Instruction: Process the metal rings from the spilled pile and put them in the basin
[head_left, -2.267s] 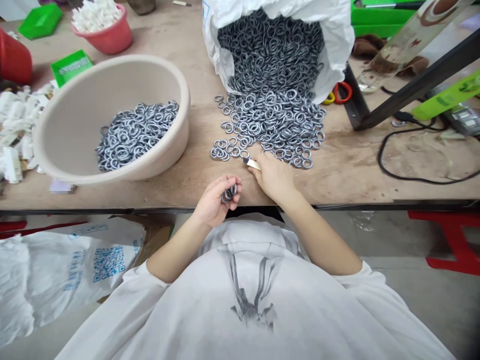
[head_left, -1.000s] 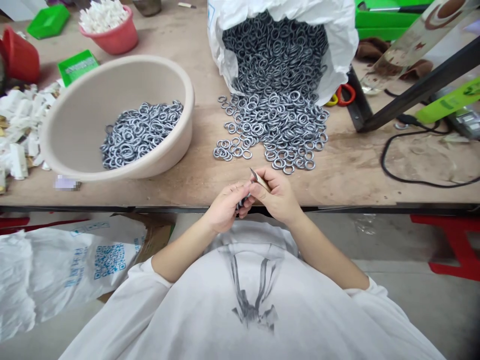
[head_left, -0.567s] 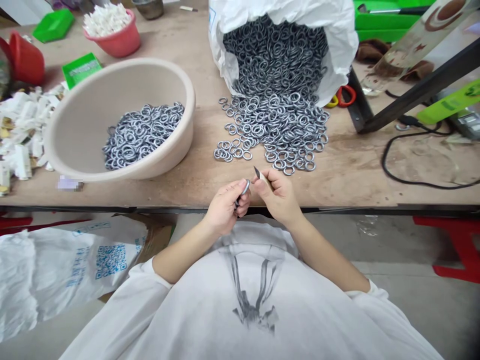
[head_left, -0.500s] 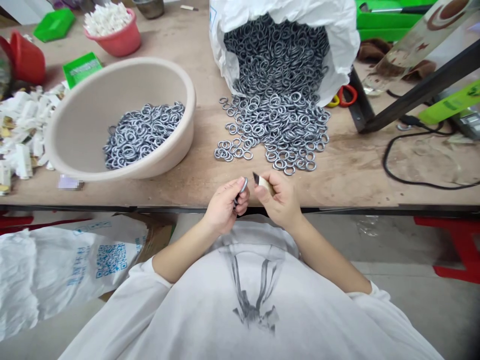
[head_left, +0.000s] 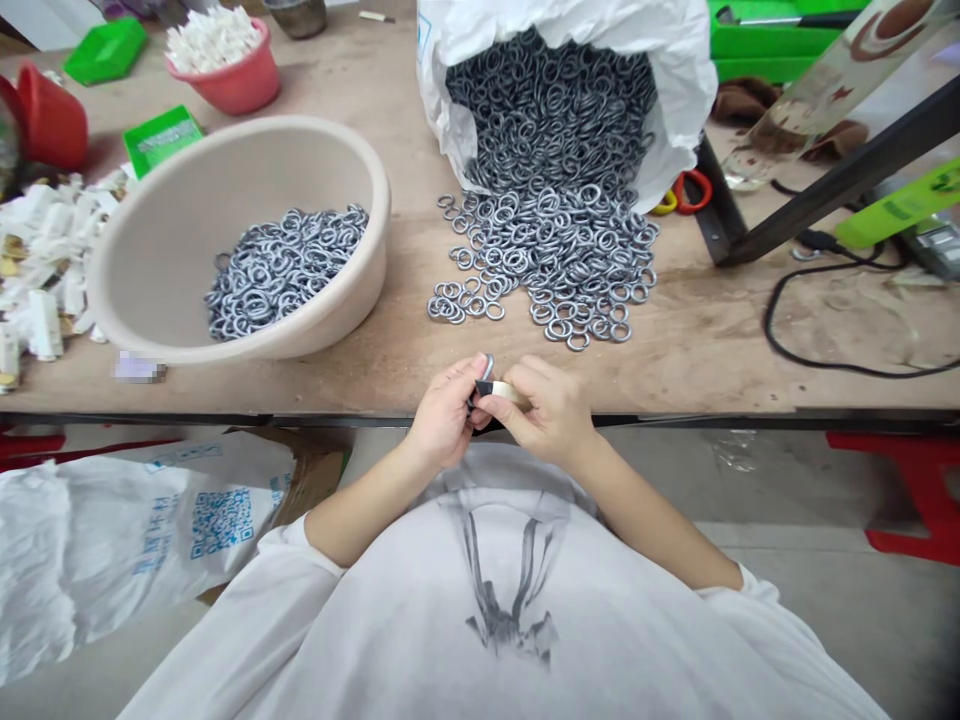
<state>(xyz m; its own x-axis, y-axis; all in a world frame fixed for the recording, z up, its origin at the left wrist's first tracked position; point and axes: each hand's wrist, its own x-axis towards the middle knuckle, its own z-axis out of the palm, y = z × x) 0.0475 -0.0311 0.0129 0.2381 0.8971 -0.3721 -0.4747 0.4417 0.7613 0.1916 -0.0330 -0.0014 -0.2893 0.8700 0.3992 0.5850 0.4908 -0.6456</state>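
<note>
My left hand (head_left: 448, 412) is closed, pinching a grey ring (head_left: 489, 368) between thumb and fingers at the table's front edge. Something dark, perhaps another ring, shows lower in its fingers. My right hand (head_left: 553, 408) is wrapped round a short blade (head_left: 485, 387) with a pale wrapped handle; the dark tip points left and lies at the ring, though I cannot tell if it touches. Beyond the hands, a heap of loose grey rings (head_left: 555, 250) spills from a white sack (head_left: 686, 90) lying on its side. A beige basin (head_left: 367, 270) to the left holds many similar rings.
White plastic pieces (head_left: 52, 240) lie left of the basin. Behind it stand a green tray (head_left: 161, 142) and a pink bowl (head_left: 232, 90) of white parts. At right are red-handled scissors (head_left: 694, 192), a black metal bar (head_left: 847, 180) and a black cable (head_left: 772, 325).
My right hand has turned and brought the blade left, from a short gap away up to the ring. My left hand has stayed nearly in place, still pinching the ring.
</note>
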